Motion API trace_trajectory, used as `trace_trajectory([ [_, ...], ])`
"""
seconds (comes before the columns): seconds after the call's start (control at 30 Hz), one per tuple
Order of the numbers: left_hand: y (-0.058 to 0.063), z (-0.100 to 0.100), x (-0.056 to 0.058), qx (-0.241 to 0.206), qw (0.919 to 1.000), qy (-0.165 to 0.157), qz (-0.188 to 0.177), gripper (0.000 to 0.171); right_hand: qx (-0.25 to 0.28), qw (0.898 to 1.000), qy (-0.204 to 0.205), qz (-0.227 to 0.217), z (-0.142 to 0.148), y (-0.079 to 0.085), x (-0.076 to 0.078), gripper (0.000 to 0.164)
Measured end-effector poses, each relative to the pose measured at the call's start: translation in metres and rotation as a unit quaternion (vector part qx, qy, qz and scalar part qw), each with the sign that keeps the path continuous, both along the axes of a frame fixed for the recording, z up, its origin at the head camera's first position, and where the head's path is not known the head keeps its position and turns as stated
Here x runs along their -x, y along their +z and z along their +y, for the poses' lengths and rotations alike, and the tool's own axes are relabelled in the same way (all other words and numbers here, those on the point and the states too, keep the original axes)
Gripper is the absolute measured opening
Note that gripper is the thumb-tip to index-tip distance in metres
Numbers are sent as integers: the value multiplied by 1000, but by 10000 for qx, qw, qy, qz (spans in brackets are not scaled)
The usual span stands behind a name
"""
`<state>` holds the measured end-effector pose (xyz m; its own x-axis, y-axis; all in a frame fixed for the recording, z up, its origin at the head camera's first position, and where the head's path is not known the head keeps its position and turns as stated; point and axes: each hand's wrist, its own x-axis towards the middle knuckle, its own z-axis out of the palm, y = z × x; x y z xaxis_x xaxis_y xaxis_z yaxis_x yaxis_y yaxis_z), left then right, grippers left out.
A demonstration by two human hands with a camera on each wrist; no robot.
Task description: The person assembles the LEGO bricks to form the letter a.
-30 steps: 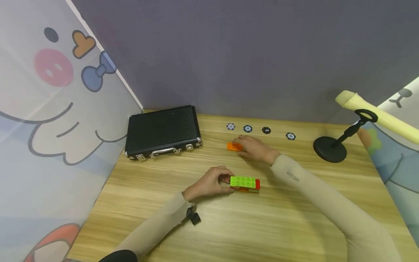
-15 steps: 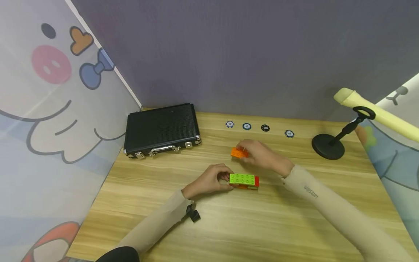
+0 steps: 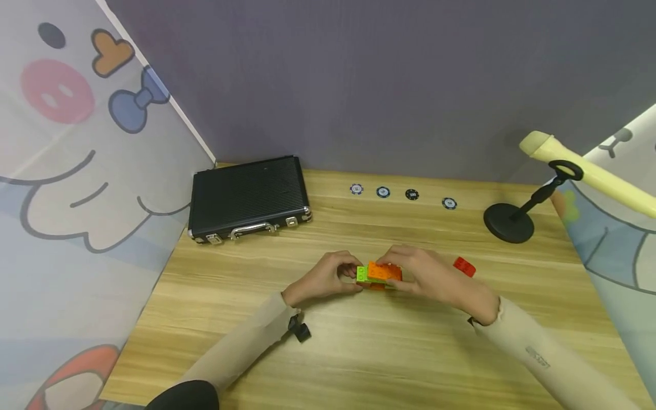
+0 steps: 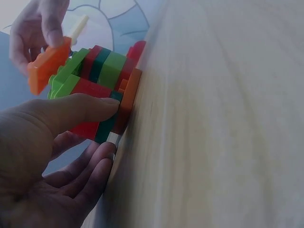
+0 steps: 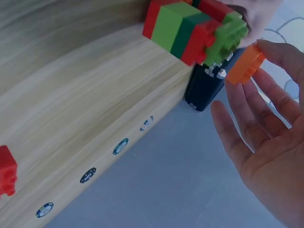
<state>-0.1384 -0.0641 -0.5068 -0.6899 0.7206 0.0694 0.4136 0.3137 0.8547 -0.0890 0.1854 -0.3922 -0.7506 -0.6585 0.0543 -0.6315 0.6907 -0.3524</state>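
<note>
In the head view my left hand grips the left end of a built stack of toy bricks standing on the table. From the left wrist view, the stack shows red, dark green and light green layers, an orange brick at its base and light green studs on top. Thumb and fingertips of my right hand pinch an orange brick over the stack's top. The right wrist view shows this orange brick apart from the light green studs. My right hand partly hides the stack's right end from above.
A loose red brick lies right of my right hand. Several poker chips line the table's back edge. The black case lies back left; a microphone stand with a pale yellow microphone stands back right.
My right hand has brought the orange brick from near the chips toward me and over the stack. The loose red brick has come into view. My left hand keeps its grip on the stack.
</note>
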Motion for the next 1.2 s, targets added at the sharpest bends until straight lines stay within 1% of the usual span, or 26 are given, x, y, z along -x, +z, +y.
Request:
trace_trajectory([
  [0.13,0,-1,1,-38,10000,-17,-14,39,-87,9999,25,102,-2,-5,-3,33],
  [0.33,0,-1,-1,-79,9999,-62,-28,39,-143,9995,49,262,-4,-12,-3,33],
  [0.7,1,0,-1,-10,10000,4,-15,38,-124,9990,141,403,-5,-13,-4,32],
  [1.03,0,0,1,0,10000,-42,54,38,-171,9983,54,547,-3,-17,-6,33],
  [1.2,1,0,0,35,10000,-29,24,38,15,9980,5,638,-3,-21,-8,33],
])
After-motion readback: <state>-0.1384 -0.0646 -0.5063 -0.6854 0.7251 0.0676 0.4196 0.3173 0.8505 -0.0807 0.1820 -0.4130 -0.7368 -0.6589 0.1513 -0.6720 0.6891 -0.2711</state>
